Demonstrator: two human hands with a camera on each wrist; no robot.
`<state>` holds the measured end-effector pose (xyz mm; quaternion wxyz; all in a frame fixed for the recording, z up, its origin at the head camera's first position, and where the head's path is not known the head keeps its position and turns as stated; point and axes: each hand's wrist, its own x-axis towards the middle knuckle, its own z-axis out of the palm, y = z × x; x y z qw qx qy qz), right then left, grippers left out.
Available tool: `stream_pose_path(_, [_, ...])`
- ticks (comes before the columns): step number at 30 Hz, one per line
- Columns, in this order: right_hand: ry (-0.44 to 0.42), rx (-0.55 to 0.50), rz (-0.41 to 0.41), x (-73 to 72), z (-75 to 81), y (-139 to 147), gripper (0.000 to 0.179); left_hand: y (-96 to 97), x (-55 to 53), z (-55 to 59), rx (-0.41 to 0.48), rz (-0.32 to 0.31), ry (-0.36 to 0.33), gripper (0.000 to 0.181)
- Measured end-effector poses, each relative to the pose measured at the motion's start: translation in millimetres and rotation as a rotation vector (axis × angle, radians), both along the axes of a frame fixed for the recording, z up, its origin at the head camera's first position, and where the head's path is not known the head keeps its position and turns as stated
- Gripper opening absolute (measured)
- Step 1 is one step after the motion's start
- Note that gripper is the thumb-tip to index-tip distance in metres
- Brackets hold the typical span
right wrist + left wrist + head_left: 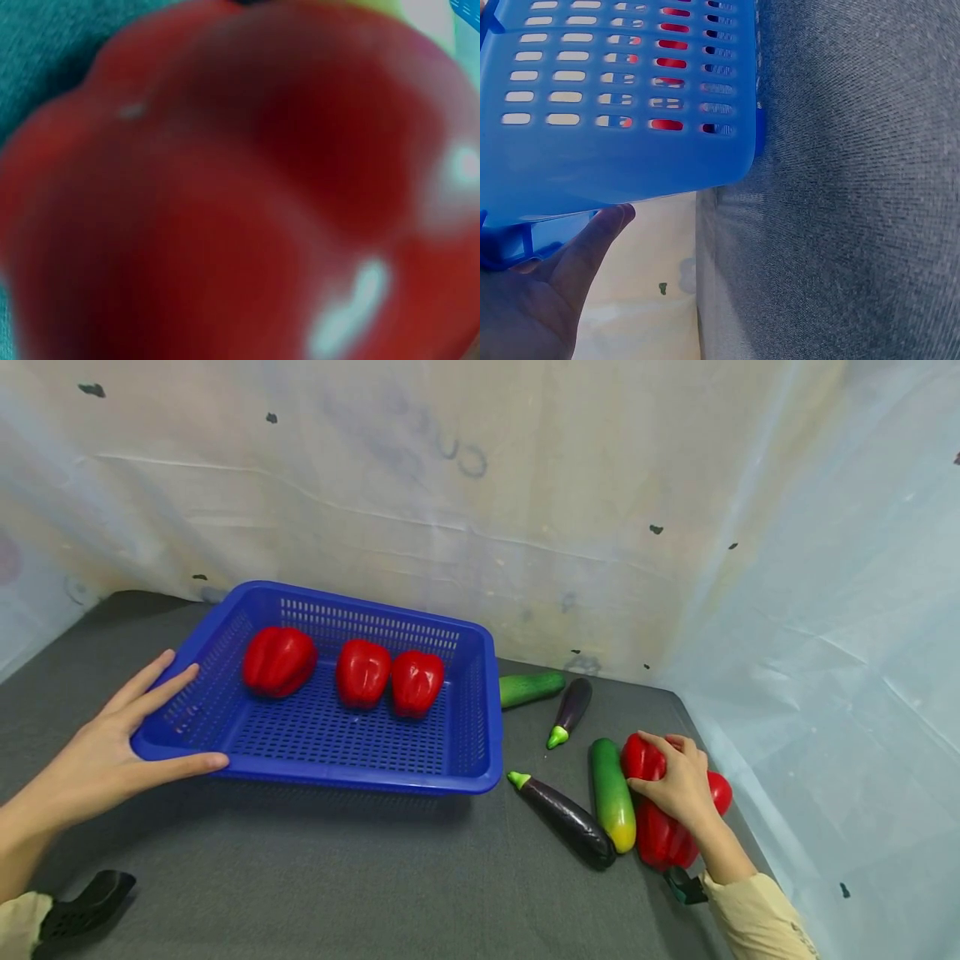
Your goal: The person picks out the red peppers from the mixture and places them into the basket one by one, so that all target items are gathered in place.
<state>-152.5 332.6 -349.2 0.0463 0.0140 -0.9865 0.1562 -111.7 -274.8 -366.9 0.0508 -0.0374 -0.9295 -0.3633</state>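
My left hand (pixel 112 752) rests on the near left corner of a blue plastic basket (pixel 337 775), its fingers straight and spread. In the left wrist view, one finger of it reaches past the slotted basket wall (pixel 615 161). Inside the basket lie three red bell peppers, one left (pixel 279 662) and two side by side (pixel 363 673). At the right, my right hand (pixel 682 781) grips a red bell pepper (pixel 641 757) among other red peppers (pixel 660 837). A blurred red pepper (pixel 225 210) fills the right wrist view, hiding the fingers there.
Beside the peppers lie a yellow-tipped green zucchini (pixel 613 797) and a dark eggplant (pixel 570 820). Behind them are a smaller eggplant (pixel 573 706) and another zucchini (pixel 531 688) partly hidden by the basket. Plastic sheeting (pixel 480 510) borders the grey table (pixel 375 885).
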Motion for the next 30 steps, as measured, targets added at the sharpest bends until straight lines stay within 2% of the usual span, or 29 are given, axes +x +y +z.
stream_pose_path(7, [0.071, 0.0, 0.03, -0.4, -1.8, -3, 0.067, 0.2, 0.0, 1.3, 0.004, -0.005, 0.007, 0.108])
stream_pose_path(17, [0.214, -0.011, 0.023, -4.5, 1.4, -13, 0.067, -0.2, 0.5, 1.5, 0.005, -0.006, 0.007, 0.108])
stream_pose_path(23, [0.295, -0.026, 0.05, -7.4, 2.9, -16, 0.068, -0.4, 0.3, 0.9, 0.013, -0.01, 0.007, 0.108])
stream_pose_path(30, [0.329, -0.063, 0.056, -11.6, 5.4, -24, 0.069, -0.5, 0.8, 0.9, 0.013, -0.009, 0.013, 0.108])
